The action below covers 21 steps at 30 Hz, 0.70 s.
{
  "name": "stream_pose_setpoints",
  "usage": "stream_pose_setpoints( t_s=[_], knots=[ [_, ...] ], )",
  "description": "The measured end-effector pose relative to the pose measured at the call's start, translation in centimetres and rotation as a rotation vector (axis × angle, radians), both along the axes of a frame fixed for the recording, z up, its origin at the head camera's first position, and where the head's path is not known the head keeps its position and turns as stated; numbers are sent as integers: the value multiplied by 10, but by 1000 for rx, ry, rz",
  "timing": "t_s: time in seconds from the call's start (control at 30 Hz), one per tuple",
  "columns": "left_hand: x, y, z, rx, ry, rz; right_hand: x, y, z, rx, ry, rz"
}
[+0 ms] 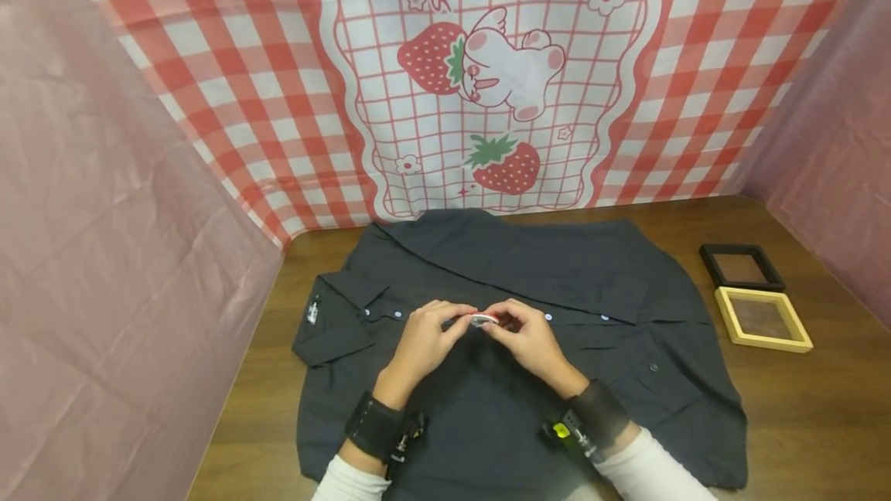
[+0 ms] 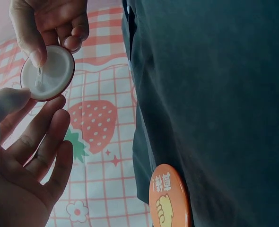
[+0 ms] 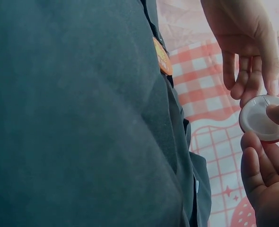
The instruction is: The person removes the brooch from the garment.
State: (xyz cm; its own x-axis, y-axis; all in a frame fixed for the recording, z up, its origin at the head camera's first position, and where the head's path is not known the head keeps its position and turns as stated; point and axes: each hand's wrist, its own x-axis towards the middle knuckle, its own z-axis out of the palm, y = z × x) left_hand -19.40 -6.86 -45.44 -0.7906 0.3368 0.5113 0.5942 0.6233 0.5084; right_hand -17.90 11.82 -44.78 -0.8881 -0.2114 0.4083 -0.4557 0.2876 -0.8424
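Note:
Both hands hold a round pin-back badge (image 1: 483,318) between them, above the middle of a dark button-up shirt (image 1: 452,431). My left hand (image 1: 426,337) pinches one edge between thumb and fingertips. From the opposite side my right hand (image 1: 530,339) grips it, its thumb over the pale back beside the pin (image 2: 39,75). The back of the badge, with a red rim, faces both wrist cameras. An orange badge (image 2: 169,196) with a yellow fist and white lettering sits against the shirt fabric in the wrist views.
The shirt lies spread on a wooden table (image 1: 821,408), its collar (image 1: 334,319) to the left. At the right are a black frame (image 1: 774,281) and a yellow frame (image 1: 800,342). A strawberry-print cloth (image 1: 390,130) hangs behind, with pink cloth (image 1: 125,215) at the sides.

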Motion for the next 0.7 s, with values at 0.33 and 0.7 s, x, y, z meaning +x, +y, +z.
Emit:
stream_pose_setpoints(
  t_s=[0.33, 0.7],
  knots=[
    [1, 1, 1, 9, 26, 4, 3, -3, 4, 16, 64, -31],
    [0, 3, -2, 20, 56, 3, -15, 1, -33, 50, 206, -109]
  ],
)
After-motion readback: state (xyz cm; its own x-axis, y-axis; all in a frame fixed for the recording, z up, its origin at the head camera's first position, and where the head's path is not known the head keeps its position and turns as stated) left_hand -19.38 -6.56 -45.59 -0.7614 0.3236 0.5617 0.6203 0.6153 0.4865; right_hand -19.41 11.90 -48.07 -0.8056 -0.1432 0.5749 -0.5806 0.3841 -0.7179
